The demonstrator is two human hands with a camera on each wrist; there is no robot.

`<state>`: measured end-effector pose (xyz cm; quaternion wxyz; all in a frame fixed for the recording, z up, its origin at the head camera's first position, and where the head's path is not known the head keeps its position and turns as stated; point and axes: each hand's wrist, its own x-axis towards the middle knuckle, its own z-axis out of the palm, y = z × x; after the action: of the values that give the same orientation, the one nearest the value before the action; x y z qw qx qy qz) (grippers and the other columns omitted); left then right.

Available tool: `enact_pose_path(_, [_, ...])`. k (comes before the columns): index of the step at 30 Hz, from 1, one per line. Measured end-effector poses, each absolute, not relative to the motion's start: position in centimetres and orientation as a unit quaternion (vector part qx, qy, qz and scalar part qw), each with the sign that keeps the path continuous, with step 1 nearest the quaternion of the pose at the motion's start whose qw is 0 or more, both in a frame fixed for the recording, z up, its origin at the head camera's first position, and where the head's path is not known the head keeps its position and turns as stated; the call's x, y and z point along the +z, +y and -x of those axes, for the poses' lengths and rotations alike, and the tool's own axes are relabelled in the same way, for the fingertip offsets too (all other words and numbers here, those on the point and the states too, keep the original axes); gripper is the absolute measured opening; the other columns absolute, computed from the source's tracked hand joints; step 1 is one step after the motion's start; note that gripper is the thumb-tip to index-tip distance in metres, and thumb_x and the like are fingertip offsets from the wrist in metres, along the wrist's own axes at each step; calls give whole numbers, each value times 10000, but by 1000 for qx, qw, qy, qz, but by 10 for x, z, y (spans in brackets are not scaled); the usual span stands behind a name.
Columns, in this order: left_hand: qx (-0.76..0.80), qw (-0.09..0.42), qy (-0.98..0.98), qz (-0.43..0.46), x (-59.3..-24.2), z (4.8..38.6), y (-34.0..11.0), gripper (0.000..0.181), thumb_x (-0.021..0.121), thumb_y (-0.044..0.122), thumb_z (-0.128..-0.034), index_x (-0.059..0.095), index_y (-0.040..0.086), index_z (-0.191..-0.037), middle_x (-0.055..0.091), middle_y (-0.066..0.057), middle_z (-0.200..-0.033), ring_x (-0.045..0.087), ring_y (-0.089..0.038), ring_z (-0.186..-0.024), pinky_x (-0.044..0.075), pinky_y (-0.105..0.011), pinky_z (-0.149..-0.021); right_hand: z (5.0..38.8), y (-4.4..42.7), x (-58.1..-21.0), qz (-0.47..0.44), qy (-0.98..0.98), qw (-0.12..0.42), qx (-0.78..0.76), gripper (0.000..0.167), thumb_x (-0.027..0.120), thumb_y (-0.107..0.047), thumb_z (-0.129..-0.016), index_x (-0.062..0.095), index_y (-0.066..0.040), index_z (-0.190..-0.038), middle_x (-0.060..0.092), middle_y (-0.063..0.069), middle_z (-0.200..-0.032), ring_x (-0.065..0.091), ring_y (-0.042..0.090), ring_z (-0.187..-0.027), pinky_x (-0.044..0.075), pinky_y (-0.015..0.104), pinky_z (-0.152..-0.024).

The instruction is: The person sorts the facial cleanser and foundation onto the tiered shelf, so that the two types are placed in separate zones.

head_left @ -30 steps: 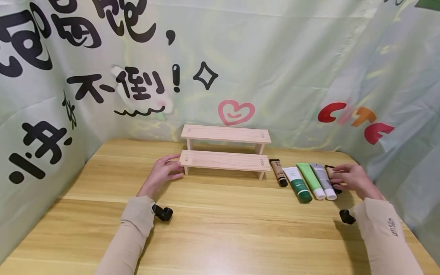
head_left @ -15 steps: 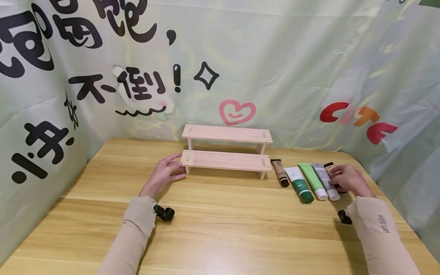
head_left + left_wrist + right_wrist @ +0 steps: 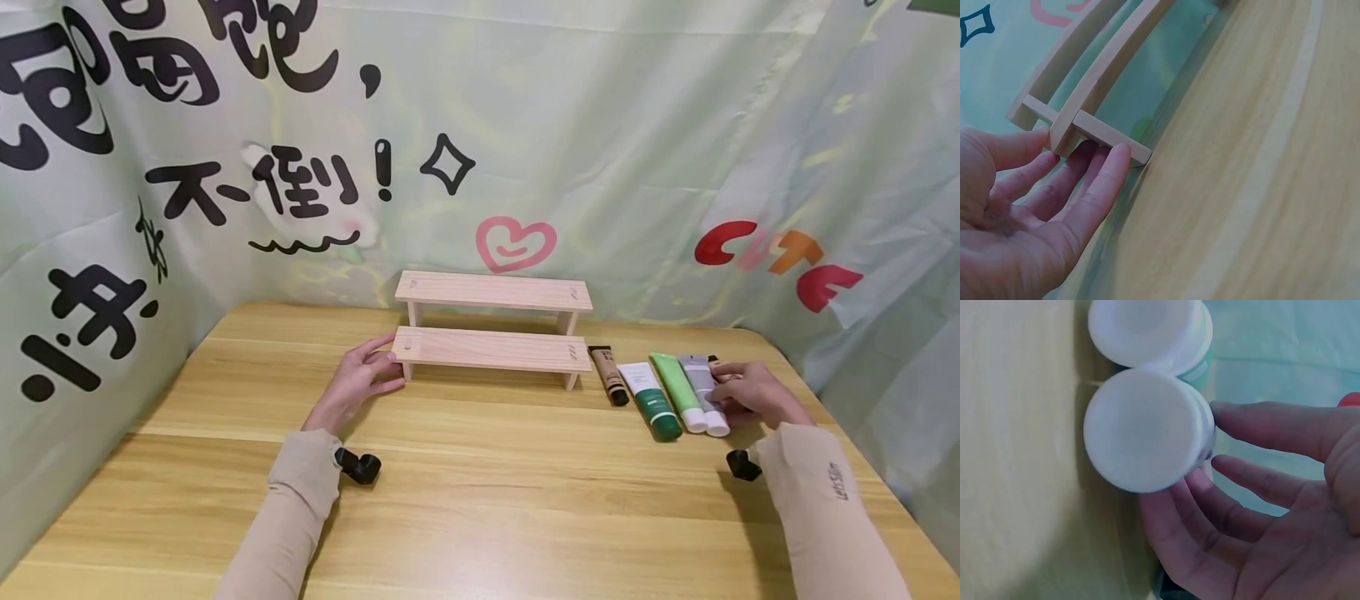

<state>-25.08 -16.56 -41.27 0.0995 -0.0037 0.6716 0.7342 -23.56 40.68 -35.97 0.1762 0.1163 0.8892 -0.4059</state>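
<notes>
A two-tier pale wooden rack point(image 3: 491, 348) stands near the back of the table. My left hand point(image 3: 351, 382) is at its left end; in the left wrist view the hand point(image 3: 1035, 219) has its thumb and fingers on the end of the lower shelf and its leg. My right hand point(image 3: 759, 393) is on the grey tube point(image 3: 701, 385) at the right of the row. In the right wrist view, thumb and fingers point(image 3: 1272, 506) lie around the grey tube behind its white cap point(image 3: 1141, 431). The green tube point(image 3: 675, 387) lies against its left side.
A white and dark-green tube point(image 3: 651, 400) and a tan tube with a black cap point(image 3: 609, 375) lie between the rack and the green tube. Another black-ended tube is mostly hidden by the right hand. A printed curtain point(image 3: 615, 167) hangs behind the wooden table point(image 3: 487, 500).
My right hand has moved left from the rightmost tube onto the grey tube, which now sits closer against the green one. My left hand stays at the rack.
</notes>
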Motion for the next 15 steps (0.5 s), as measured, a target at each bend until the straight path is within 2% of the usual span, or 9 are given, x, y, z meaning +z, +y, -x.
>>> enact_pose_path(5, [735, 94, 672, 0, -415, 250, -163, 517, 412, 33, -1094, 273, 11, -1591, 457, -260, -1381, 521, -346, -1223, 556, -379, -991, 234, 407, -361, -123, 883, 186, -412, 740, 592, -35, -965, 137, 191, -1504, 444, 367, -1191, 606, 195, -793, 624, 348, -695])
enact_pose_path(10, [731, 83, 677, 0, -415, 249, -165, 516, 409, 30, -1094, 268, 0, -1590, 473, -249, -1348, 539, -338, -1207, 558, -364, -985, 234, 406, -363, -108, 882, 182, -420, 737, 580, -26, -952, 144, 197, -1503, 483, 316, -1150, 587, 189, -809, 612, 336, -693])
enact_pose_path(15, [728, 83, 681, -4, -416, 249, -163, 513, 410, 33, -1094, 271, -5, -1587, 471, -265, -1360, 556, -339, -1199, 559, -362, -982, 232, 409, -363, -120, 877, 179, -429, 723, 563, -23, -953, 147, 202, -1500, 453, 342, -1189, 593, 199, -807, 614, 339, -704])
